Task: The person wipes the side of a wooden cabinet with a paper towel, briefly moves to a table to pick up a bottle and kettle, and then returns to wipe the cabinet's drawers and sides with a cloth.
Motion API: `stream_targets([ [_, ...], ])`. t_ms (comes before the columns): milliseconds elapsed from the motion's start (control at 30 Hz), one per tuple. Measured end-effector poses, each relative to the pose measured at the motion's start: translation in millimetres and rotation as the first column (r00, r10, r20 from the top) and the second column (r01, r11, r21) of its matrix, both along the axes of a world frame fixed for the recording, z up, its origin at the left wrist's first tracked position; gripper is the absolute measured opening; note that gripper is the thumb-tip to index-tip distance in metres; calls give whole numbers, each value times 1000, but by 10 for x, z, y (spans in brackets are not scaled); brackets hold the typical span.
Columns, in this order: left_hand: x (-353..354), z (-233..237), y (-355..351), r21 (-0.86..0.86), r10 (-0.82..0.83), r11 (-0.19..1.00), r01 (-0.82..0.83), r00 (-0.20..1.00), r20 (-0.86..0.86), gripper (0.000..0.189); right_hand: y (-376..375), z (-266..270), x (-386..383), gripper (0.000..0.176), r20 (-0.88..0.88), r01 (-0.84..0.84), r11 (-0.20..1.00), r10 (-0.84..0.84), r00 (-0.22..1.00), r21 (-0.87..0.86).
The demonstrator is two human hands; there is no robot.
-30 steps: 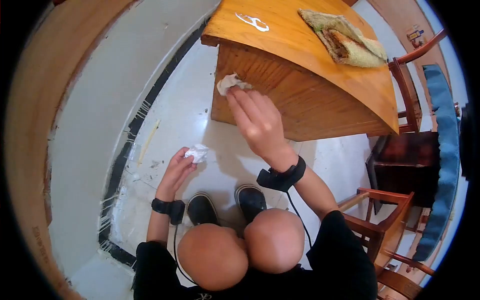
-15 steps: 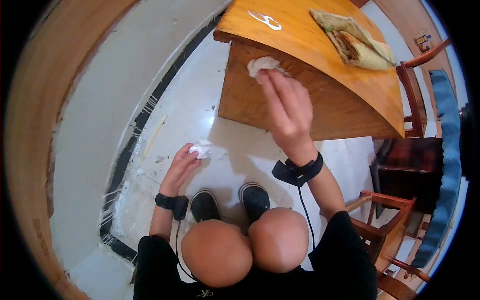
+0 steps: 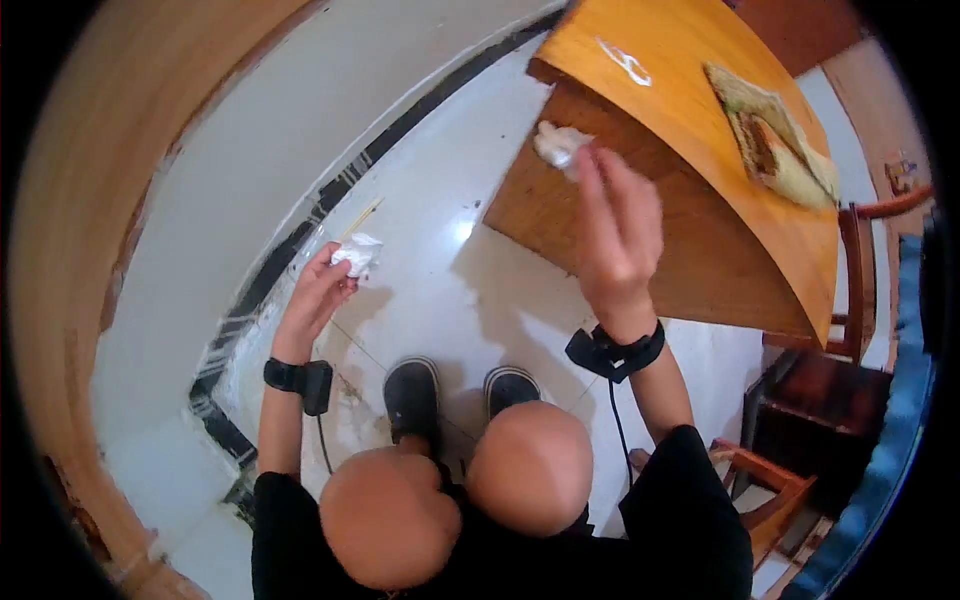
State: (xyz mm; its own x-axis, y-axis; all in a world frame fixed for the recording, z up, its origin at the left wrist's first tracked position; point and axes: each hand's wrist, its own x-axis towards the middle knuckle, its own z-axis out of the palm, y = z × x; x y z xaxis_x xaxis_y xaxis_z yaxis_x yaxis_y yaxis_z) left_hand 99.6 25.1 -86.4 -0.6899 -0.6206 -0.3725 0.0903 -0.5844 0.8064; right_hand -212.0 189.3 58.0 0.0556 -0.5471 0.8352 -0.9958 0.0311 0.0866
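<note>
My left hand [image 3: 315, 292] pinches a crumpled white tissue [image 3: 357, 257] between thumb and fingers, above the tiled floor. My right hand [image 3: 622, 225], blurred by motion, is in front of the wooden table's side panel [image 3: 690, 240]. At its fingertips is a second crumpled whitish tissue [image 3: 563, 147], held against or close to the panel; whether it touches cannot be made out. On the table's orange-brown top [image 3: 680, 95] there is a white looped mark [image 3: 625, 62]. Both wrists wear black straps with cables.
A folded, stained yellowish towel [image 3: 770, 140] lies on the tabletop. Wooden chairs [image 3: 765, 490] and a blue cloth [image 3: 890, 430] are at the right. A thin stick [image 3: 362, 215] lies on the floor near the left wall. My feet in dark shoes [image 3: 411, 395] are below.
The view has shifted, so the table now appears farther right. My right hand has moved slightly across the panel with its tissue. My left hand still holds its tissue, a little higher and farther left.
</note>
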Motion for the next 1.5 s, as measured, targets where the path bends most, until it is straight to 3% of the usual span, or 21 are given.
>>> stream_targets([
  [167, 496, 164, 146, 1, 121, 993, -122, 991, 61, 25, -173, -117, 65, 30, 36, 2, 1000, -2, 999, 17],
  [300, 726, 194, 172, 38, 203, 978, -204, 979, 22, 24, -37, -430, 149, 31, 61, 0, 960, -18, 998, 281],
  [400, 740, 187, 159, 53, 198, 978, -199, 980, 24, 21, 114, -468, 186, 33, 82, -66, 945, 42, 996, 319],
  [500, 684, 54, 119, 33, 160, 986, -162, 985, 64, 27, 156, -278, 129, 35, 86, -96, 991, 88, 992, 93],
  [600, 596, -51, 107, 41, 68, 997, -71, 995, 72, 28, 112, -21, 149, 35, 16, 25, 997, -23, 1000, -80],
  [700, 490, -159, 164, 107, 43, 993, -51, 996, 78, 27, -75, -6, 139, 35, 30, 53, 997, -52, 998, -48],
  [833, 376, -301, 198, 173, -16, 985, 8, 999, 47, 26, -292, -218, 278, 32, -25, 191, 976, -189, 982, 103],
  [967, 273, -442, 179, 214, -54, 976, 50, 998, 13, 27, -250, -527, 473, 34, -69, 179, 909, -165, 984, 376],
  [1067, 246, -513, 179, 229, -66, 971, 62, 998, 8, 28, -113, -283, 471, 38, -77, 133, 956, -116, 990, 260],
  [1200, 229, -686, 211, 258, -67, 962, 92, 992, -105, 27, -136, 156, 308, 43, -122, 233, 972, -227, 966, 35],
  [1300, 223, -748, 224, 264, -82, 958, 116, 987, -135, 22, -254, 25, 187, 44, -214, 265, 962, -246, 945, 61],
  [1400, 227, -749, 250, 261, -77, 959, 109, 989, -130, 22, -212, -313, 357, 44, -192, 266, 905, -211, 958, 332],
  [1500, 260, -773, 276, 279, -49, 957, 78, 993, -110, 22, -162, -707, 442, 44, -176, 209, 851, -140, 974, 481],
])
